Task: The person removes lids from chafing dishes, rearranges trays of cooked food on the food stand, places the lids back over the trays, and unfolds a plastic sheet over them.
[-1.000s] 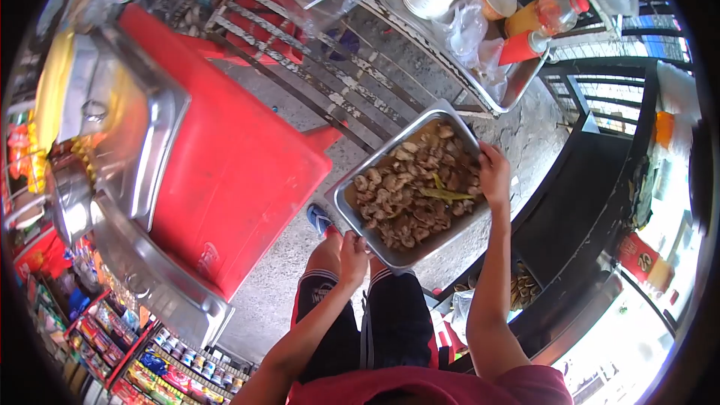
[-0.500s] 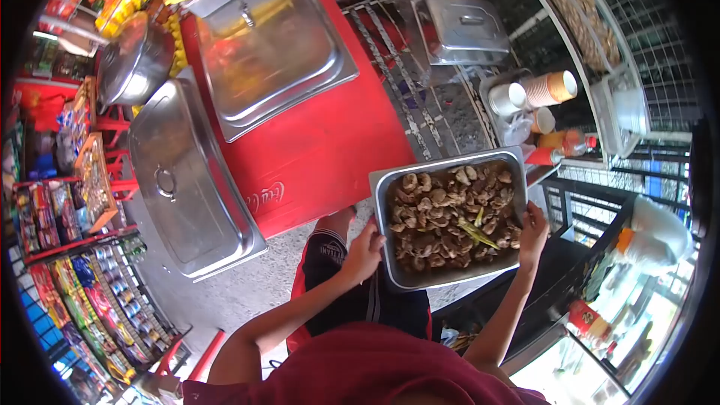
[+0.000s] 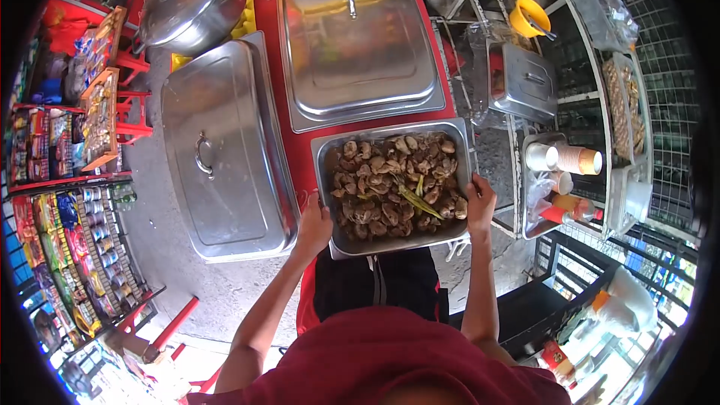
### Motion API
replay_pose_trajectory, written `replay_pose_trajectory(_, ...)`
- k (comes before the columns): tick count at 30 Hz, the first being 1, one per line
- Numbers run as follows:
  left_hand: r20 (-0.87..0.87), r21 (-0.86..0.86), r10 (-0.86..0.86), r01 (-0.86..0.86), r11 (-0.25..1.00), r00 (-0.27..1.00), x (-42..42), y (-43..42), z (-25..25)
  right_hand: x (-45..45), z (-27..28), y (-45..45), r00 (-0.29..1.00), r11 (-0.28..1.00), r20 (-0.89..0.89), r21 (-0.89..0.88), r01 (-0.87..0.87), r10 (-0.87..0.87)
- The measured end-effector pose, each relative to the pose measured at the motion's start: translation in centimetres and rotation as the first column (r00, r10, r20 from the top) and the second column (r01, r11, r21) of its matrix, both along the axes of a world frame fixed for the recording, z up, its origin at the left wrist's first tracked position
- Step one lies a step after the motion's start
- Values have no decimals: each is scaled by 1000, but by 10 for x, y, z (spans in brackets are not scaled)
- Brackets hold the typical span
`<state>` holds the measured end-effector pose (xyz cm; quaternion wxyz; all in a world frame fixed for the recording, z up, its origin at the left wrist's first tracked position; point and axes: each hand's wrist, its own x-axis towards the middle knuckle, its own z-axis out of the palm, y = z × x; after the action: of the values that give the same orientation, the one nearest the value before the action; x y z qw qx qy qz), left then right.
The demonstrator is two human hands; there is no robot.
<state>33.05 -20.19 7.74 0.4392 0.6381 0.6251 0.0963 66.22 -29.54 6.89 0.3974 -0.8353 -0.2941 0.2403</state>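
A rectangular metal tray (image 3: 324, 241) full of browned meat pieces (image 3: 382, 191) in sauce, with green peppers (image 3: 420, 201) on top, is held level before my body. My left hand (image 3: 315, 225) grips its left side near the lower corner. On the right side, my right hand (image 3: 481, 205) holds the rim. The tray's far edge overlaps the near end of the red table (image 3: 300, 161). Just beyond it lies a large lidded metal pan (image 3: 360, 52), and to the left sits another lidded pan (image 3: 229, 154).
A round lidded pot (image 3: 193, 11) stands at the upper left. Racks of packets (image 3: 71, 255) line the left side. To the right, a metal rack holds a small lidded pan (image 3: 523, 81), a yellow bowl (image 3: 530, 16), paper cups (image 3: 579, 160) and bottles (image 3: 576, 208).
The view has turned toward the red table. Both hands have carried the tray from the right over to the table's near end, and it now sits squarer in front of me.
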Motion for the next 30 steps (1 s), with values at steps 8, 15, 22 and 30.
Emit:
replay_pose_trajectory(8,-150,15,153,-152,988,977,8,7,14,3,4,18,979,980,-50,-37,-198,196)
replay_pose_trajectory(15,-366,206,194,-124,971,910,12,1,5,22,10,31,916,925,-171,-50,-376,363)
replay_pose_trajectory(22,-519,201,231,-145,969,823,40,9,23,156,-1,109,864,812,-103,-302,-500,493)
replay_pose_trajectory(30,-611,328,269,-70,942,744,37,14,10,395,-108,186,570,773,582,-614,-160,580)
